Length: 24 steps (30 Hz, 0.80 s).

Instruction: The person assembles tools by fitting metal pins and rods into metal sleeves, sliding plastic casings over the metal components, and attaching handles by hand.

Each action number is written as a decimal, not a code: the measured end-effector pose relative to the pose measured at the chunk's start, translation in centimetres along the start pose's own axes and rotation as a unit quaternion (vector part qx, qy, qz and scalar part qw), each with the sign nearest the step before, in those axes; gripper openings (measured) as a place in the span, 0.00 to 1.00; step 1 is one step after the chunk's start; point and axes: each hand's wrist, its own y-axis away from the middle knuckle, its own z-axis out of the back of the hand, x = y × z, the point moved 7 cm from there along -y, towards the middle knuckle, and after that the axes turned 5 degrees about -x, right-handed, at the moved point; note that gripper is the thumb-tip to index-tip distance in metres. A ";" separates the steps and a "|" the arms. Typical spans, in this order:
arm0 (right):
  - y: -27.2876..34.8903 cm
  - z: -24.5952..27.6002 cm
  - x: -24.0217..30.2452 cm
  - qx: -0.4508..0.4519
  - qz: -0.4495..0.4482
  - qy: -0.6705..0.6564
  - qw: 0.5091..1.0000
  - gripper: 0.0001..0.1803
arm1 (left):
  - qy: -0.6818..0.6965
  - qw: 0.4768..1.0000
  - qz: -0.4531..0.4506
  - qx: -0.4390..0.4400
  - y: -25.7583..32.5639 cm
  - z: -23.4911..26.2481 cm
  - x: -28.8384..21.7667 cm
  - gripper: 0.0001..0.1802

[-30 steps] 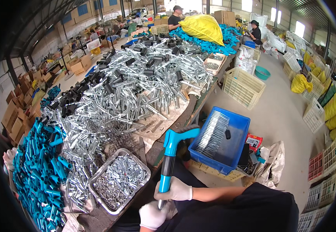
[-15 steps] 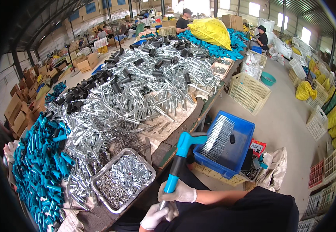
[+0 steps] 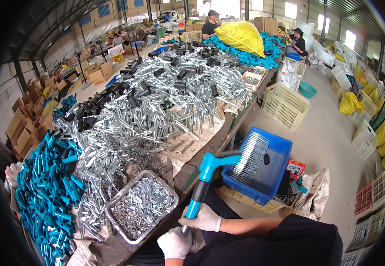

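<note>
left hand (image 3: 174, 243), right hand (image 3: 205, 218), fingers wrapped round blue-black tube (image 3: 200, 190), near table edge (image 3: 231, 134), floor (image 3: 330, 133) farther right

left hand (image 3: 174, 243): gloved, curled, lower | right hand (image 3: 205, 218): gloved, wrapped round, just above | right forearm (image 3: 251, 225): bare, near-level

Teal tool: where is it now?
In the head view, the teal tool is just below centre, gripped by the right hand, the left hand at its lower end; its bent head appears beside the blue bin.
</note>
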 end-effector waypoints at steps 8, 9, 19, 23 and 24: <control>0.2 -0.3 0.4 0.025 0.081 0.000 0.996 0.10 | 0.248 0.965 0.020 0.078 1.6 -2.2 0.7 0.17; 0.3 0.1 0.9 -0.028 0.113 0.027 0.993 0.11 | 0.045 0.999 0.027 0.009 0.6 -0.6 -0.2 0.17; 0.4 -0.9 -0.4 0.101 0.112 -0.045 0.988 0.10 | 0.544 0.746 0.134 0.359 1.6 -4.8 -0.6 0.09; -0.1 0.5 -1.5 -0.064 0.045 0.012 0.997 0.10 | 0.111 0.988 0.100 0.048 -0.2 -5.7 1.4 0.09; -0.1 1.1 -1.8 -0.114 0.039 0.024 0.992 0.10 | 0.092 0.991 0.098 0.028 -0.3 -4.9 0.9 0.08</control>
